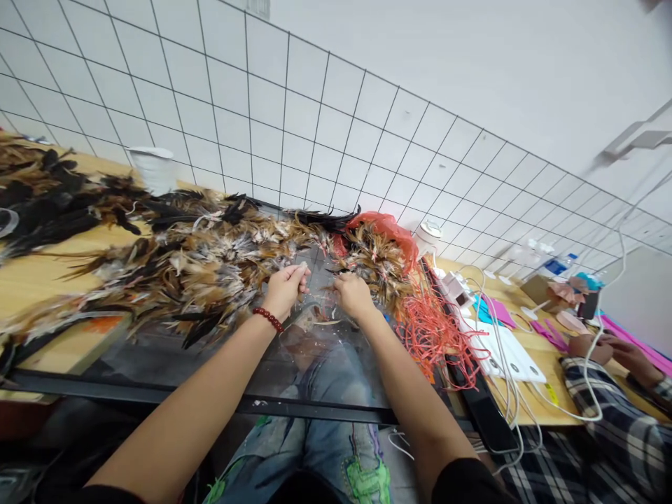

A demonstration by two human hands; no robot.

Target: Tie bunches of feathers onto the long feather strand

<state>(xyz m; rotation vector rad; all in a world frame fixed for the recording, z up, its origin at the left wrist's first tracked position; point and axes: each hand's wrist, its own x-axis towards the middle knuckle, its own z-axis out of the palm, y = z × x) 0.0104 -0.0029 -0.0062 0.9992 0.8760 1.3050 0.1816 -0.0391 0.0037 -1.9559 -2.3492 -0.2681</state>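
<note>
My left hand (286, 288), with a beaded bracelet (268, 320) at the wrist, is closed in a pinch; a small pale bit shows at its fingertips, too small to name. Across a short gap, my right hand (355, 295) is also closed, its fingertips turned inward and what they hold hidden. Both hands are above a dark, see-through tabletop panel (341, 353). A large heap of brown, cream and black feathers (199, 273) lies beside and beyond my left hand. Another feather bunch (382, 257) sits just beyond my right hand, against a red plastic bag (393, 234).
Tangled red strings (435, 336) lie right of my right forearm. Further right are a black phone (480, 406), a white power strip (509, 353) with cables, and a co-worker's hands (593, 346). A white cup (155, 171) stands behind the feathers, before a wire grid (304, 119).
</note>
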